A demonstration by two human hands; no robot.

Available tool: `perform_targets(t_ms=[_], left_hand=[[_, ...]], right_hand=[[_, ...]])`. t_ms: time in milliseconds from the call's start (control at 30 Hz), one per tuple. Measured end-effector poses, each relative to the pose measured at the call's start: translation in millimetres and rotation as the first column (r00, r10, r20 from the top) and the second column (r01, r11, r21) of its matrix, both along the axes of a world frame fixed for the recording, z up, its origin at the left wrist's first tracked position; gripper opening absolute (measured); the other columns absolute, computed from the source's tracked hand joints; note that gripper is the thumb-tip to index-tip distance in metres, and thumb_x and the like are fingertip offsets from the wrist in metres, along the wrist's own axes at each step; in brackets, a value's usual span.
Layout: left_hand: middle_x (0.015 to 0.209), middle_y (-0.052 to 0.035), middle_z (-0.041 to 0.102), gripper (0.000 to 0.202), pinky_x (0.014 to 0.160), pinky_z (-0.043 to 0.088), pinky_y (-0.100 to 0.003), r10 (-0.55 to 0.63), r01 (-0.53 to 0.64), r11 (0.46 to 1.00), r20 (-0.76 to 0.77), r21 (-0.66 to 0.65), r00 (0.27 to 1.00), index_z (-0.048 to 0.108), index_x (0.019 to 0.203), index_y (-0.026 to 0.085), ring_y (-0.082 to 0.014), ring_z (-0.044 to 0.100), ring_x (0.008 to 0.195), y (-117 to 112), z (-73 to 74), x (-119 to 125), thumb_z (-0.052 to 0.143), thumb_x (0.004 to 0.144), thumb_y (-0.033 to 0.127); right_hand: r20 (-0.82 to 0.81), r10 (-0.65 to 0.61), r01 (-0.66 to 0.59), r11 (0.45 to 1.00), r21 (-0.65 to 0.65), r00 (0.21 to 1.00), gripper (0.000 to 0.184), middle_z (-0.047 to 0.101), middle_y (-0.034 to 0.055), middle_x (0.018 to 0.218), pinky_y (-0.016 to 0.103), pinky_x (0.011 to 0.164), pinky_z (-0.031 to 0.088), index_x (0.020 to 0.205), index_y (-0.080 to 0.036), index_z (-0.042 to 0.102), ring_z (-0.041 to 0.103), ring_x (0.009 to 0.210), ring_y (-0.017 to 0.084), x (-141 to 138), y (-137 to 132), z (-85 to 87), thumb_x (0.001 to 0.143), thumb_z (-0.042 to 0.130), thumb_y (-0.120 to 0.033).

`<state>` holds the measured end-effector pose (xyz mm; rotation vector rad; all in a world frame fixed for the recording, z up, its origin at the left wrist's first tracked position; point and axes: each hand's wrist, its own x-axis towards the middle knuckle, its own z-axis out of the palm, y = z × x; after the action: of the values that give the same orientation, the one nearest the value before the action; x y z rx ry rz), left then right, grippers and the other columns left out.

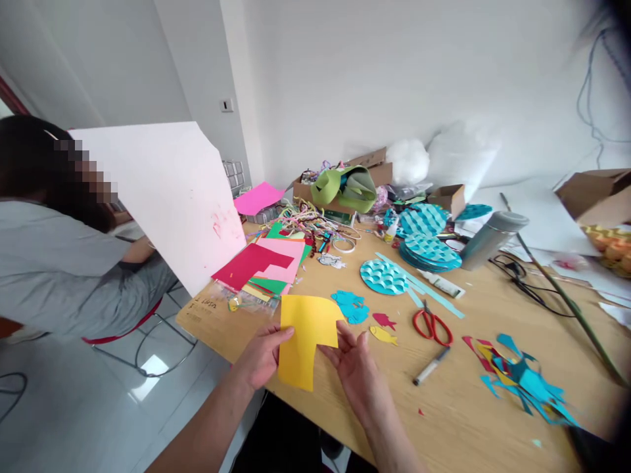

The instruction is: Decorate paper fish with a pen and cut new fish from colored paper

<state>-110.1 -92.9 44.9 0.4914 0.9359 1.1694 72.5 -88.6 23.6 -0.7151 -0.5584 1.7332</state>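
Held paper (298,341) left of scissors (430,318)

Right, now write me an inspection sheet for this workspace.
Surface: wooden table, crowded toward the wall.
Work things: yellow paper, notched; beyond it and to its right, blue fish cutouts, red fish, yellow fish, red-handled scissors, pen.
Clutter: paper scraps at right, coloured sheets at left.
Hands: left hand pinches the yellow paper's left edge; right hand is at its right side, grip unclear.
Cables: black cable on the table, right.
Surroundings: seated person at left, beside a large white board.
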Motion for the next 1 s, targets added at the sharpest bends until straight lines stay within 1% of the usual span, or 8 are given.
perform_targets(t_ms=[67,133,233,367,500,733,867,1000], left_hand=[[0.078,-0.0077,0.076,0.031,0.071,0.054,-0.029,0.006,-0.006,0.998,0.001,-0.061,1.0,0.072,0.077,0.012,-0.0233,0.072,0.077,-7,-6.9,5,0.089,0.056,0.028],[0.075,-0.0069,0.075,0.034,0.069,0.054,-0.029,0.01,-0.011,0.994,-0.009,-0.105,1.0,0.071,0.074,0.013,-0.0229,0.072,0.075,-14,-12.3,8,0.091,0.052,0.029],[0.075,-0.0069,0.075,0.037,0.067,0.053,-0.028,-0.028,0.02,0.99,-0.05,-0.142,0.998,0.071,0.074,0.013,-0.0209,0.071,0.071,-21,-16.8,10,0.092,0.051,0.033],[0.087,-0.0087,0.075,0.041,0.072,0.052,-0.028,-0.123,0.118,0.99,-0.072,-0.074,0.99,0.073,0.088,0.013,-0.0212,0.071,0.08,-24,-14.7,8,0.089,0.058,0.035],[0.099,-0.0086,0.074,0.048,0.071,0.052,-0.027,-0.149,0.15,0.989,-0.091,0.011,0.985,0.069,0.105,0.016,-0.0213,0.07,0.086,-19,-10.0,0,0.083,0.068,0.042],[0.075,-0.0015,0.068,0.067,0.053,0.049,-0.023,-0.084,0.075,0.996,-0.224,-0.049,0.971,0.065,0.111,0.018,-0.0156,0.065,0.063,-11,-7.8,-9,0.082,0.06,0.058],[0.072,-0.0004,0.065,0.061,0.053,0.048,-0.023,-0.109,0.1,0.994,-0.318,-0.043,0.942,0.068,0.103,0.017,-0.0145,0.062,0.062,-13,-6.3,-6,0.082,0.059,0.057],[0.078,-0.005,0.07,0.045,0.061,0.047,-0.024,-0.21,0.216,0.976,-0.382,-0.029,0.9,0.072,0.083,0.014,-0.0161,0.063,0.069,-17,-7.4,4,0.087,0.056,0.046]], right_hand=[[0.11,-0.12,0.118,0.993,0.024,0.987,0.042,0.074,0.003,0.093,0.031,0.082,0.048,0.099,-0.025,0.073,0.065,0.088,0.019,5,-3,0.6,0.069,0.081,-0.052],[0.251,-0.164,0.153,0.986,0.064,0.954,0.032,0.07,0.0002,0.079,0.027,0.074,0.047,0.089,-0.022,0.072,0.061,0.076,0.016,10,-6,1.8,0.068,0.084,-0.043],[0.399,-0.191,0.155,0.98,0.122,0.897,0.027,0.064,-0.0009,0.068,0.026,0.067,0.044,0.074,-0.02,0.067,0.055,0.066,0.015,16,-10,2.1,0.073,0.079,-0.043],[0.497,-0.255,0.196,0.966,0.167,0.829,0.028,0.059,-0.0013,0.066,0.028,0.066,0.043,0.074,-0.02,0.063,0.054,0.067,0.017,21,-15,-0.8,0.076,0.075,-0.045],[0.534,-0.244,0.171,0.968,0.184,0.81,0.029,0.058,-0.0004,0.066,0.029,0.066,0.042,0.073,-0.019,0.062,0.054,0.067,0.018,24,-20,-1.7,0.077,0.073,-0.046],[0.543,-0.16,0.092,0.984,0.15,0.824,0.033,0.06,0.0007,0.067,0.029,0.064,0.042,0.072,-0.019,0.059,0.053,0.065,0.017,25,-31,-1.7,0.075,0.074,-0.048],[0.539,-0.127,0.055,0.988,0.147,0.833,0.033,0.058,-0.0001,0.065,0.028,0.062,0.04,0.074,-0.019,0.058,0.053,0.064,0.017,25,-37,-2.4,0.076,0.074,-0.048],[0.535,-0.122,0.04,0.986,0.164,0.836,0.031,0.059,-0.0002,0.066,0.028,0.062,0.041,0.078,-0.019,0.06,0.053,0.064,0.016,26,-41,-1.2,0.078,0.072,-0.048]])
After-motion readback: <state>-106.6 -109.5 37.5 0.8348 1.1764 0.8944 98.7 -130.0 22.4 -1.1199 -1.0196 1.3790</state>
